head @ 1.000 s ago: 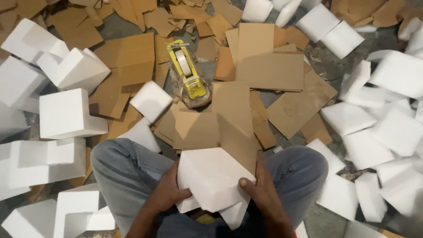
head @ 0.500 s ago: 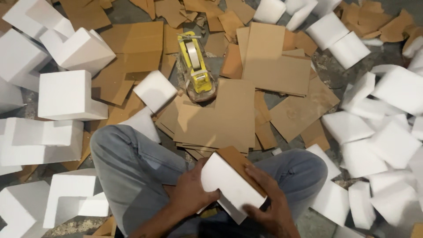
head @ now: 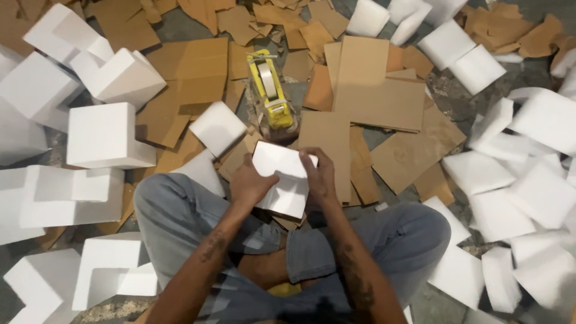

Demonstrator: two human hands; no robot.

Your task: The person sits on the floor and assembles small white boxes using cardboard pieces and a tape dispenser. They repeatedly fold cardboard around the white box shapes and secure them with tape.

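Both hands on one white foam piece [head: 282, 180], held just above the person's crossed legs, directly below the yellow tape dispenser [head: 271, 90] in frame. Left hand [head: 251, 183] has its grip closed on the piece's left edge, right hand [head: 320, 177] wraps the upper right corner, fingers over the top face. Piece looks like an angled foam corner block: judged very light, rigid but brittle, corners crumble and edges dent under hard pinch, surface slightly grippy, not slippery. Best hold is flat palms or spread fingers on the broad faces, not fingertip pressure on thin edges. Room: the floor is crowded. Brown cardboard sheets [head: 372, 90] lie overlapped right of the dispenser and just beyond the foam piece; white foam blocks [head: 105, 137] are stacked well left of the dispenser, flat foam slabs [head: 528, 180] piled far to its right. Only open space is the narrow gap between the knees and the dispenser; loose cardboard edges there could snag or slide underfoot.
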